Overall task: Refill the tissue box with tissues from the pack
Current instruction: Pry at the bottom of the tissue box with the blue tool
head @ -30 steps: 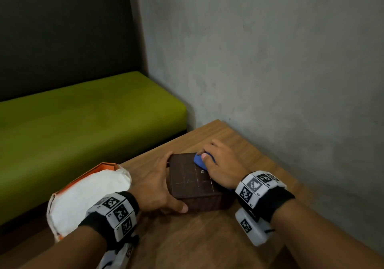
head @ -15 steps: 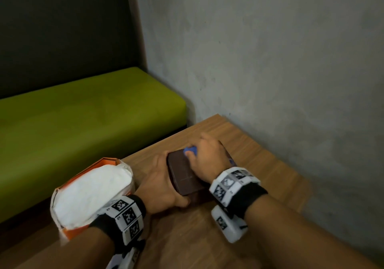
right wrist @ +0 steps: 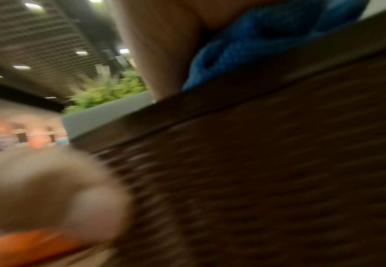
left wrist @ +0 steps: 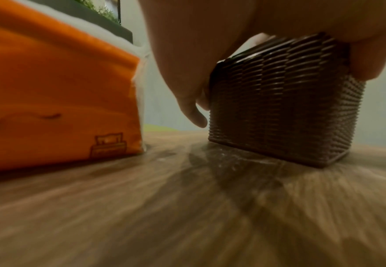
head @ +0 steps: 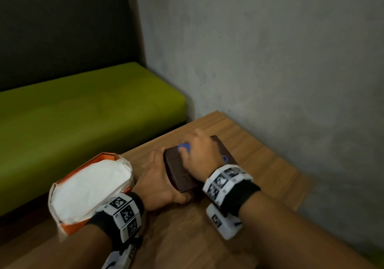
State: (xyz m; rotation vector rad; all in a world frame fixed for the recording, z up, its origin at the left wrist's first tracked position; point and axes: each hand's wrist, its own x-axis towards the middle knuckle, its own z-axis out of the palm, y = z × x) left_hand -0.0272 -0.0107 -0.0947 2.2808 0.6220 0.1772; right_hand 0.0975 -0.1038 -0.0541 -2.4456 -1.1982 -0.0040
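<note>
While my left hand grips the box at frame centre, my right hand presses a blue cloth on its lid.

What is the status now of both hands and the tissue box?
Left hand grips tissue box side. Right hand presses blue cloth on its top. Tissue pack open beside it. Nothing blocking.

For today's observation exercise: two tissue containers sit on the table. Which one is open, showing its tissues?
The orange tissue pack, at the person's left: its top is torn open, exposing white tissues. The brown woven tissue box, held in both hands, shows none.
</note>
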